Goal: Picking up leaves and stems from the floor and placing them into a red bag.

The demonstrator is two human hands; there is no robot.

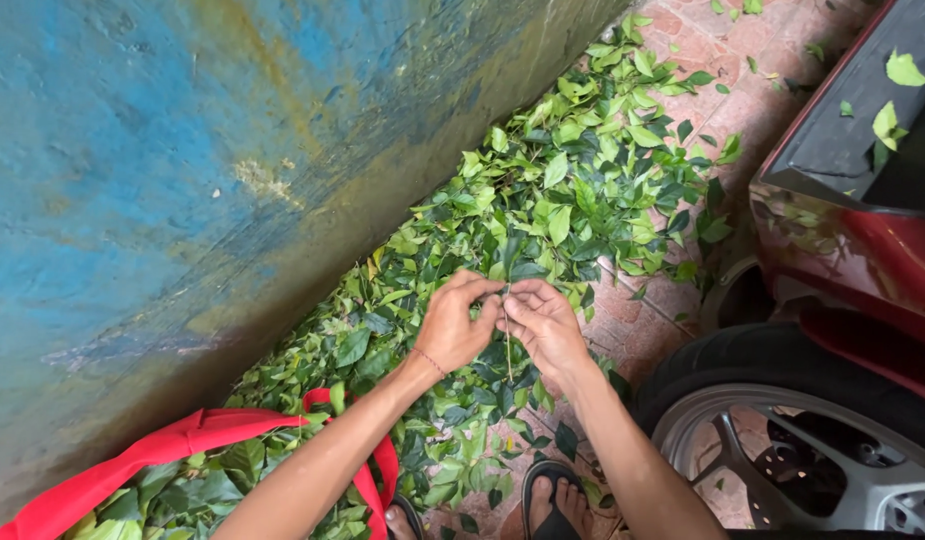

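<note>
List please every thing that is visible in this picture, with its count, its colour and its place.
leaf pile: one, green, on the floor along the wall
twig: one, thin, green-brown, pinched between both hands
wall: one, blue with yellowish stains, left side
brick floor: one, reddish, top right
bag: one, red, holding leaves, bottom left
vehicle: one, red and black, a few leaves on top, right side
wheel: one, black tyre with silver rim, bottom right
sandal: one fully seen, dark, bottom centre
left hand: one, on the twig
right hand: one, on the twig
</note>
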